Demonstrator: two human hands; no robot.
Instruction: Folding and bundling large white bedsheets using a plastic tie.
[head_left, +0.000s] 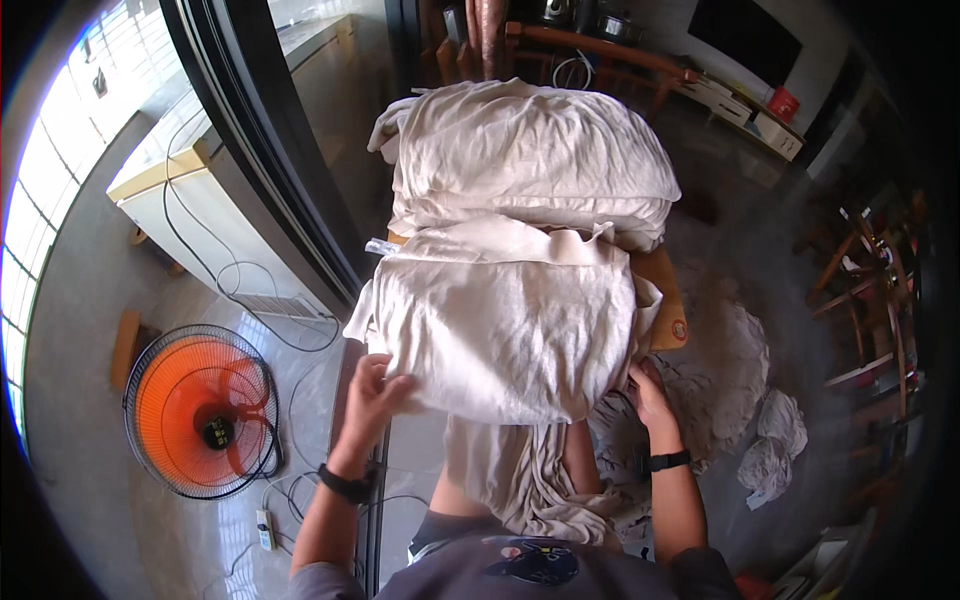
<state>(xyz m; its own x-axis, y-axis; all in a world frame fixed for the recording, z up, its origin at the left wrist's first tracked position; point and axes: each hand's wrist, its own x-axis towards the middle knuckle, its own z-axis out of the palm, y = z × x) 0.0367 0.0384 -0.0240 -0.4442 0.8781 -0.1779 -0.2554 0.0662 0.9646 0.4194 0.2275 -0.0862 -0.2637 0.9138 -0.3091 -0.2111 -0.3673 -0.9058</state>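
Observation:
A beige cloth (502, 330) lies spread over the near part of a wooden board, its near edge hanging over my knees. At its near left corner my left hand (381, 388) grips the fabric between thumb and fingers. My right hand (646, 386) pinches the cloth's near right edge, its fingertips partly hidden. Behind this cloth rises a thick stack of folded beige cloth (532, 150). More beige fabric (525, 480) drapes across my lap. The wooden board (664, 300) shows at the right, and a clear plastic piece (382, 247) sticks out at the left.
An orange-bladed fan (202, 412) stands at left, near loose cables and a power strip (265, 529). A white chest-like appliance (217, 217) stands beyond a dark door frame (262, 150). Heaped cloth (720, 375) and a crumpled bundle (772, 450) lie on the floor at right.

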